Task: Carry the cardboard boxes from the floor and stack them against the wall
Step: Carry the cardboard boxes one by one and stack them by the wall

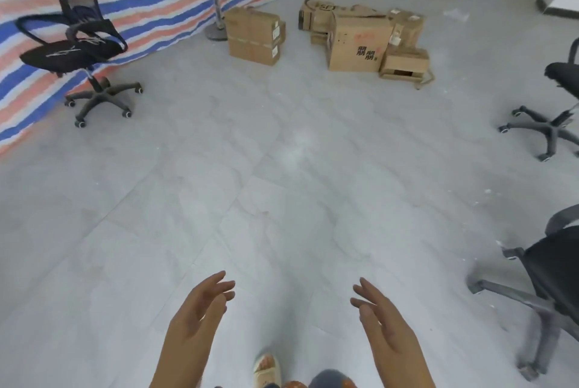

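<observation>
A pile of several cardboard boxes (363, 38) lies on the grey floor far ahead, the biggest one printed with black characters. A separate stack of two boxes (254, 36) stands to its left, near the striped tarp wall (141, 2). My left hand (200, 309) and my right hand (380, 321) are stretched forward at the bottom of the view, palms facing each other, fingers straight and holding nothing. Both hands are far from the boxes.
A black office chair (78, 42) stands at the left by the tarp. Two more chairs sit at the right edge, one at mid height (551, 118), one lower (545, 287). A fan stand's pole and base (216, 27) are beside the box stack. My foot (267, 369) shows below.
</observation>
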Demonstrator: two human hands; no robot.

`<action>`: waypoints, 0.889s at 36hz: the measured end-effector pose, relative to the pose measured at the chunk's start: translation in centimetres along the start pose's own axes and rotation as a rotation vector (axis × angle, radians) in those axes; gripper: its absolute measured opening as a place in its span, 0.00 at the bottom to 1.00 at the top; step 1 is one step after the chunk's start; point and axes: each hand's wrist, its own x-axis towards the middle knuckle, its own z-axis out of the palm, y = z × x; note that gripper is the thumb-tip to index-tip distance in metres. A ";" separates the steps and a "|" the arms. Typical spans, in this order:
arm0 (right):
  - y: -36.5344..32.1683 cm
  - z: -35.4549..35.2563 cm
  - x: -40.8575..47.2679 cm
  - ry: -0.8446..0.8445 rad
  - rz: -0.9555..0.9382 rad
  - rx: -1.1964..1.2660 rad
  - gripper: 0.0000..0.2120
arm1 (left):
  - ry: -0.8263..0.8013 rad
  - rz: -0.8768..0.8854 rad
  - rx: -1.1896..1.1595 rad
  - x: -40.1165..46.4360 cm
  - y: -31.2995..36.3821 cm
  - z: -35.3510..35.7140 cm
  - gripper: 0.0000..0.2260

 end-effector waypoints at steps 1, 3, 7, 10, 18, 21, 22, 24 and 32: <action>-0.3 0.1 1.1 0.007 0.014 0.006 0.25 | -0.017 -0.015 0.005 1.2 0.4 0.5 0.12; -0.7 -0.1 3.4 0.025 0.038 -0.003 0.26 | -0.048 -0.024 0.020 3.6 1.4 1.7 0.10; -0.8 -0.7 8.9 0.086 0.080 -0.023 0.32 | -0.061 -0.078 0.054 8.9 3.8 4.5 0.14; -0.8 -1.6 13.8 0.090 0.092 -0.035 0.33 | -0.080 -0.104 0.054 13.3 4.9 7.1 0.13; -3.7 -7.6 31.2 0.092 0.036 -0.069 0.30 | -0.008 -0.097 -0.067 25.5 8.7 17.9 0.10; -5.2 -9.8 37.5 0.076 0.010 -0.085 0.26 | -0.017 -0.076 -0.066 29.6 11.7 22.1 0.12; -5.6 -10.2 39.4 0.063 0.004 -0.090 0.25 | -0.019 -0.080 -0.072 30.9 12.6 23.3 0.13; -6.3 -10.8 42.9 0.024 0.000 -0.110 0.26 | -0.022 -0.086 -0.079 33.6 13.4 25.2 0.10; -8.0 -9.7 55.1 -0.093 0.031 -0.161 0.32 | 0.067 -0.172 -0.038 44.0 14.5 28.1 0.18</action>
